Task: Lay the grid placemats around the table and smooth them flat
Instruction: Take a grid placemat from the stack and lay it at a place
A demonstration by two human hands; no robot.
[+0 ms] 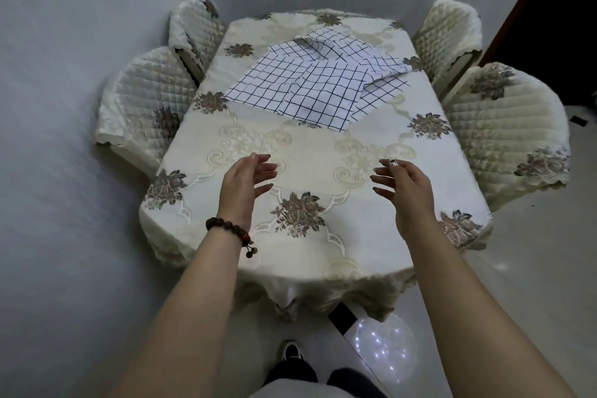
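Several white placemats with a dark grid (318, 82) lie in a loose, overlapping heap on the far half of the table (323, 145), some folded or rumpled at the back. The table wears a cream floral cloth. My left hand (244, 182), with a bead bracelet at the wrist, hovers over the near half, fingers spread and empty. My right hand (405, 187) hovers level with it, also empty with fingers apart. Both hands are well short of the placemats.
Two quilted cream chairs stand on the left (142, 107) (193, 27) and two on the right (504, 129) (445, 31), pushed close to the table. A grey wall runs along the left. My shoe (290, 352) and a translucent balloon (381, 346) are on the floor below the near edge.
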